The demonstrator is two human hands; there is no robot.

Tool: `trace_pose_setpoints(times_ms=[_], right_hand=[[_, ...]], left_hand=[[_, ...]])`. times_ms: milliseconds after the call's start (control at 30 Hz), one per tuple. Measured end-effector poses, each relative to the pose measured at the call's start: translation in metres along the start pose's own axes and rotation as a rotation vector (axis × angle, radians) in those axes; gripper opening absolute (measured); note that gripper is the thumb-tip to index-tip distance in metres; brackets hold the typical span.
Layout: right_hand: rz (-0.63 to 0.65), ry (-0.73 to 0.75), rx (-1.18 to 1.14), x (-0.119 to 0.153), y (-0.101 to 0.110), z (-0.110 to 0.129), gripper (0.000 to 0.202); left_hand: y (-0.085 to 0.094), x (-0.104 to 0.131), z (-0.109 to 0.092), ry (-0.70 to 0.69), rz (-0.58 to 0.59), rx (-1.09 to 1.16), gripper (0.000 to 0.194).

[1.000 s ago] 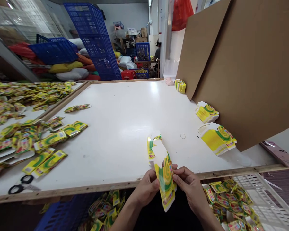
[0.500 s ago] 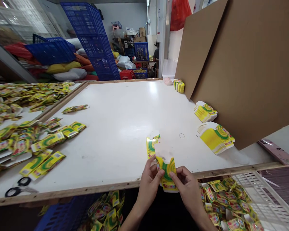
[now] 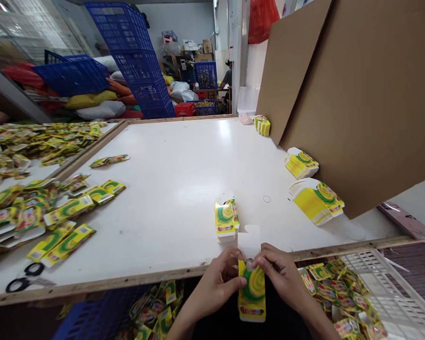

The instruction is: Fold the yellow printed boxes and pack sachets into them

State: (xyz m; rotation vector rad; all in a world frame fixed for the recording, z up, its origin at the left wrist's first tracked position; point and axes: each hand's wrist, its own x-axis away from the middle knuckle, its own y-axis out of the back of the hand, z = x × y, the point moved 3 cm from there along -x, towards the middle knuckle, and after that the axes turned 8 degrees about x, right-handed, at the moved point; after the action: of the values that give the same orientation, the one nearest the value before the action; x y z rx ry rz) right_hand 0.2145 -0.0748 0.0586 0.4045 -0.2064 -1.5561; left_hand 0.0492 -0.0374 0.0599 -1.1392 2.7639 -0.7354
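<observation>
Both hands hold one small yellow and green carton (image 3: 252,295) over the table's front edge, its white top flap standing up. My left hand (image 3: 221,283) grips its left side, thumb on the front face. At the upper right, my right hand (image 3: 278,271) pinches the carton near the open top. Just beyond my hands, another yellow box (image 3: 225,219) lies on the white table (image 3: 170,189). To the right lies a fanned stack of flat cartons (image 3: 317,200), with a second stack (image 3: 301,163) behind it.
Filled-looking packets (image 3: 71,210) lie along the table's left side, near black scissors (image 3: 28,277). Brown cardboard sheets (image 3: 361,104) lean on the right. Below the edge, a white basket (image 3: 382,288) holds packets. Blue crates (image 3: 138,66) stand behind. A person (image 3: 227,78) sits far back.
The carton has come down and closer to my body, showing more of its front. My right hand has moved from its lower right side to its top. The box on the table shows more fully.
</observation>
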Motion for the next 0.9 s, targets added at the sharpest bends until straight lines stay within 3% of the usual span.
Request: trace_pose_setpoints(times_ms=[67,133,233,333,433,500,633,900], right_hand=[[-0.071,-0.033,-0.067,0.000,-0.002,-0.005,0.026],[-0.115,-0.077,-0.150,0.000,-0.004,-0.010,0.033],[-0.138,-0.010,-0.097,-0.001,0.000,-0.009,0.032],[-0.161,0.061,0.019,-0.001,0.009,-0.002,0.039],[-0.018,-0.075,-0.015,-0.003,0.008,-0.001,0.037],[0.055,-0.164,-0.057,-0.004,0.003,-0.001,0.036],[-0.007,-0.172,0.020,-0.009,-0.001,-0.003,0.029],[-0.059,-0.136,0.238,-0.014,-0.002,0.001,0.034]], left_hand=[[-0.002,0.000,0.000,-0.026,-0.044,0.000,0.054],[-0.003,-0.001,-0.001,-0.039,-0.058,-0.019,0.068],[-0.001,-0.003,-0.002,-0.053,-0.080,-0.109,0.050],[0.006,-0.004,-0.001,-0.084,-0.192,-0.217,0.036],[0.008,-0.005,0.001,-0.112,-0.258,-0.305,0.038],[0.005,-0.006,0.002,-0.122,-0.236,-0.310,0.042],[0.002,-0.006,0.001,-0.101,-0.177,-0.297,0.045],[0.004,-0.008,0.002,-0.093,-0.223,-0.260,0.043]])
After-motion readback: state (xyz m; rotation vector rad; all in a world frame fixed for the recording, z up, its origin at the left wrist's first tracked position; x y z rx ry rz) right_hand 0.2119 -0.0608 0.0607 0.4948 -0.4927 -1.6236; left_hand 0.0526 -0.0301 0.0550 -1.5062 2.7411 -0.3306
